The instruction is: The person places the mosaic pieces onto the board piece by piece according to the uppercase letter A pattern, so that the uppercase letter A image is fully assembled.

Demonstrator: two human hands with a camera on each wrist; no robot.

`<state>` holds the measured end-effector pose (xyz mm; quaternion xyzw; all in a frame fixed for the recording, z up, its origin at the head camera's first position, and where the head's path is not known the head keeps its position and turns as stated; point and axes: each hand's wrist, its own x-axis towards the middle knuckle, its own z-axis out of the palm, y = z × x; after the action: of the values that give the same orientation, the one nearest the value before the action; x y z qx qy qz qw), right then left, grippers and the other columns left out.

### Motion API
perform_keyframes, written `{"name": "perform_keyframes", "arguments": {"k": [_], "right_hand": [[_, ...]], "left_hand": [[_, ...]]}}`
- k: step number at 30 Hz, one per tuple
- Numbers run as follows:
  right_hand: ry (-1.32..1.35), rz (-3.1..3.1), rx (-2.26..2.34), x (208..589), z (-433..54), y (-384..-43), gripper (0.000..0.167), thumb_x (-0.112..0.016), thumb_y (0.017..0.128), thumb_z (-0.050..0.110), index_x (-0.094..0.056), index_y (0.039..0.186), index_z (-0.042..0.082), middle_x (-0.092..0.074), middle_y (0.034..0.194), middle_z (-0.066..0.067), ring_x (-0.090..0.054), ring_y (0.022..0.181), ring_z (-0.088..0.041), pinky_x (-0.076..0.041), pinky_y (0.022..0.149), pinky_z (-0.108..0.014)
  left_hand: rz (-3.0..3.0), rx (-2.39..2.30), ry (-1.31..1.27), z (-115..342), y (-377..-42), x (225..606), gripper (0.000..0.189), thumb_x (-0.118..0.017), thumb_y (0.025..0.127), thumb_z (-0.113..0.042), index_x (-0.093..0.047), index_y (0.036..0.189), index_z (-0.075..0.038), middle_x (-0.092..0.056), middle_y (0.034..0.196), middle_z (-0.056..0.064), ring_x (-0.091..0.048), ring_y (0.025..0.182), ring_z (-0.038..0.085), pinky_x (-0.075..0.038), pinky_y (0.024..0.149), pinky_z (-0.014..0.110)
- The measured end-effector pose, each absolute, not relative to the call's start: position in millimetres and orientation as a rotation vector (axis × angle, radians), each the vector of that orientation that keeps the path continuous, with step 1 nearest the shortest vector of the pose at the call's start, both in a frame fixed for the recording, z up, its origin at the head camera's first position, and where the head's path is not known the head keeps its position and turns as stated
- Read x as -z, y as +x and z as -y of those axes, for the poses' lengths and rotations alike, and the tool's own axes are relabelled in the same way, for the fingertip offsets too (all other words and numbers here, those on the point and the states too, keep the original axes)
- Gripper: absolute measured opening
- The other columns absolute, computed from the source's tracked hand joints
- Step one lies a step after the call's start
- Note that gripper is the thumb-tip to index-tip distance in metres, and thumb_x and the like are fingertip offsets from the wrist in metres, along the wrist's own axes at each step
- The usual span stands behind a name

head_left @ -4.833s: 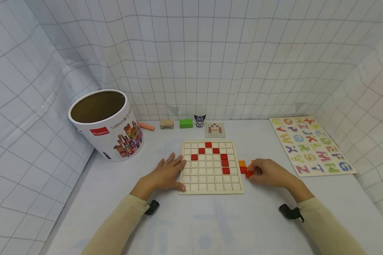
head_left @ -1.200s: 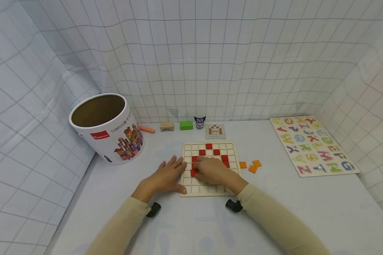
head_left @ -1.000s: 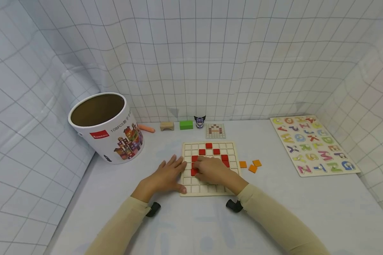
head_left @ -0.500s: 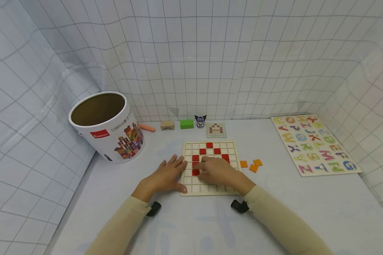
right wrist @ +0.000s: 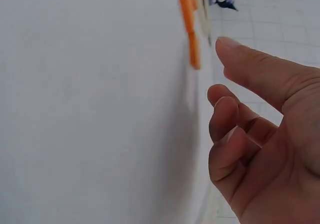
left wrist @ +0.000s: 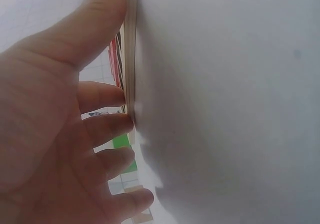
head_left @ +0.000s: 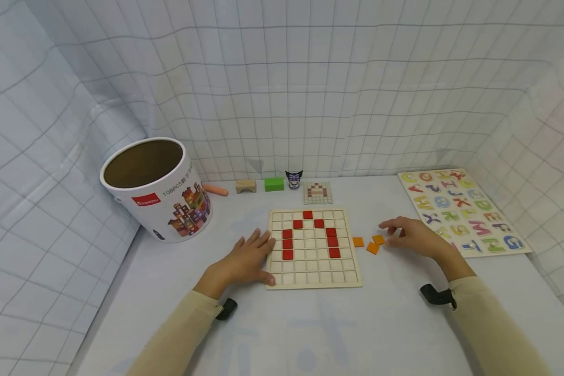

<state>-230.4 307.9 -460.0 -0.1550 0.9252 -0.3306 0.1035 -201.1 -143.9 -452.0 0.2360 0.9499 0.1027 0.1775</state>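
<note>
A square wooden grid board (head_left: 312,271) lies at the middle of the table, with several red square tiles (head_left: 288,244) set in its cells as an arch. My left hand (head_left: 244,261) rests on the table with spread fingers, its thumb and fingertips touching the board's left edge. To the right of the board lie three orange square tiles (head_left: 373,248). Just beyond them hovers my right hand (head_left: 413,237), holding nothing. In the right wrist view its thumb and fingers (right wrist: 250,67) stand apart, with the orange tiles (right wrist: 194,49) a little way off.
A small pattern card (head_left: 317,193) lies behind the board, beside a purple-black figurine (head_left: 294,179), a green block (head_left: 274,184), a wooden arch block (head_left: 246,186) and an orange stick (head_left: 215,189). A large white bucket (head_left: 169,201) stands left; an alphabet board (head_left: 456,209) lies right.
My right hand has left the red tiles on the board's left side and moved right, to the orange tiles. Earlier red tiles lay beside the board. The left hand has stayed put.
</note>
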Motion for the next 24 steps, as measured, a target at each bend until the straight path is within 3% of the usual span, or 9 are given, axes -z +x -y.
{"name": "perform_keyframes", "arguments": {"k": [6, 14, 24], "right_hand": [[-0.491, -2.722, 0.935, 476.3, -318.2, -235.1, 0.038, -0.078, 0.091, 0.025, -0.072, 0.127, 0.014, -0.064, 0.11, -0.004, -0.052, 0.094, -0.021, -0.046, 0.08, -0.035], [-0.518, -2.753, 0.911, 478.1, -312.4, -236.6, 0.027, -0.076, 0.094, 0.021, -0.074, 0.119, 0.013, -0.064, 0.102, 0.0, -0.053, 0.089, -0.018, -0.046, 0.076, -0.032], [-0.393, -2.718, 1.066, 468.5, -299.8, -239.8, 0.03, -0.073, 0.094, 0.019, -0.071, 0.12, 0.004, -0.067, 0.101, -0.006, -0.058, 0.087, -0.02, -0.053, 0.068, -0.025]], "left_hand": [[-2.686, -0.3, 0.662, 144.2, -201.7, 452.6, 0.109, -0.08, 0.077, -0.059, -0.03, 0.162, -0.011, -0.017, 0.17, 0.01, -0.004, 0.158, 0.036, -0.013, 0.121, 0.065], [-2.691, -0.283, 0.672, 146.8, -202.0, 454.6, 0.109, -0.079, 0.077, -0.059, -0.029, 0.162, -0.011, -0.017, 0.17, 0.011, -0.004, 0.157, 0.037, -0.013, 0.121, 0.065], [-2.677, -0.297, 0.681, 146.8, -202.0, 453.2, 0.109, -0.078, 0.078, -0.06, -0.028, 0.162, -0.012, -0.015, 0.171, 0.01, -0.004, 0.158, 0.036, -0.013, 0.121, 0.065]]}}
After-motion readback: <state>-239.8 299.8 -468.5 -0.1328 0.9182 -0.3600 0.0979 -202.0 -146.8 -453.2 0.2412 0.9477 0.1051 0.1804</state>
